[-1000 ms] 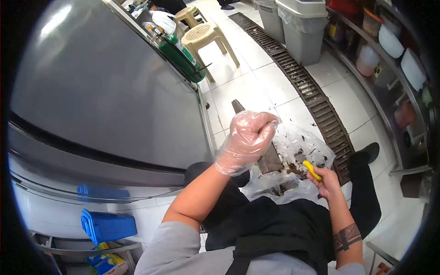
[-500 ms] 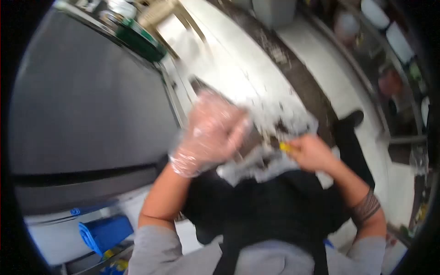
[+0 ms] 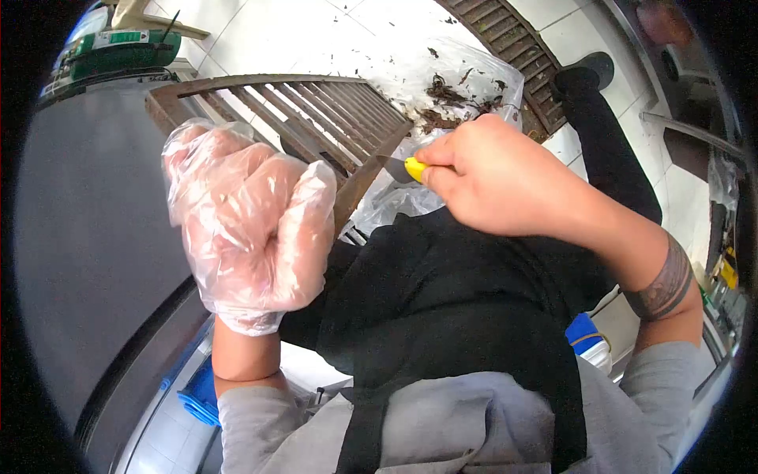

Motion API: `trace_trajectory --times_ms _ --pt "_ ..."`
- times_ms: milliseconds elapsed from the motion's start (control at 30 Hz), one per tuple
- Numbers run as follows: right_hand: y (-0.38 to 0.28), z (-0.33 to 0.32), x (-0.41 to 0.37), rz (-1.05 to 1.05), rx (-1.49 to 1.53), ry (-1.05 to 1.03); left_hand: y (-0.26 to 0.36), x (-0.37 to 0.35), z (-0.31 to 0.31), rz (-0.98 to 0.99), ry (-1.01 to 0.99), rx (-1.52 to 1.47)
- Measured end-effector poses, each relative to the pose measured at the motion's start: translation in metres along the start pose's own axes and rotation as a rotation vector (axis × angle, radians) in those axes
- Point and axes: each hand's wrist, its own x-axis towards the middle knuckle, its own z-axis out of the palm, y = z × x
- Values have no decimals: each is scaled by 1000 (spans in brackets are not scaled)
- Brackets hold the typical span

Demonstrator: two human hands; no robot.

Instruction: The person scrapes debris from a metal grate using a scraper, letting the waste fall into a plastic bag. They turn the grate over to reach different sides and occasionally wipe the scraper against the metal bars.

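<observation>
A clear plastic glove covers my left hand (image 3: 253,221). Its fingers curl over the near side of a brown, rusty slatted drain grate (image 3: 347,118), which it holds up at a tilt; the grip itself is partly hidden. My right hand (image 3: 505,178) is bare and closed around the yellow handle (image 3: 414,168) of a small knife. The knife's short grey blade (image 3: 395,167) meets the end bar of the grate. Below them, dark wet debris (image 3: 450,95) lies on a crumpled clear plastic sheet (image 3: 501,75) spread over the floor.
Another slatted grate (image 3: 513,47) lies on the white tiled floor (image 3: 276,35) beyond the plastic. A large dark grey panel (image 3: 87,213) stands close on my left, with a green container (image 3: 126,51) past it. My black-shod foot (image 3: 588,73) is at the right.
My view has tilted and sharpened. The grate now shows broadside, raised beside my left hand, and my right hand has brought the knife to its end bar.
</observation>
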Motion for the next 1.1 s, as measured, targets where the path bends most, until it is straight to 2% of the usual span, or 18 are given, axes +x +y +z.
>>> trace_trajectory --times_ms 133,167,233,333,400,433,533,567,600,667,700,800,833,933,967,1067,1100 --pt "18 19 26 -39 -129 65 2 1 4 -42 -8 12" --pt "35 27 42 36 -92 34 2 0 6 -40 21 -2" --pt "42 19 48 38 -74 11 3 1 6 -30 64 -13" --pt "35 13 43 48 -20 -66 5 -6 6 -128 -31 31" --pt "34 15 43 -59 -93 57 5 -2 8 -130 4 35" --pt "41 13 55 42 -64 -32 5 -2 7 -133 -29 34" --pt "50 12 75 88 -26 -68 2 2 4 -117 -28 50" --pt "52 16 68 -50 -109 5 -2 -1 5 -77 -34 85" --pt "49 16 67 -49 -94 -14 -2 -3 7 -93 -52 83" --pt "45 16 60 17 -32 -54 4 -1 7 -169 -17 44" --pt "75 35 72 52 -94 -60 7 1 6 -183 -25 17" --pt "98 41 73 94 -13 -40 4 8 6 -122 -13 4" --pt "86 30 67 17 6 30 2 6 9 -119 -3 18" --pt "46 11 46 -60 12 22 5 6 11 -140 16 31" --pt "52 14 51 -41 -42 6 8 8 11 -182 8 27" --pt "122 57 83 -10 -117 35 21 15 14 -207 46 -13" --pt "118 54 79 -40 -65 81 20 14 15 -189 58 4"
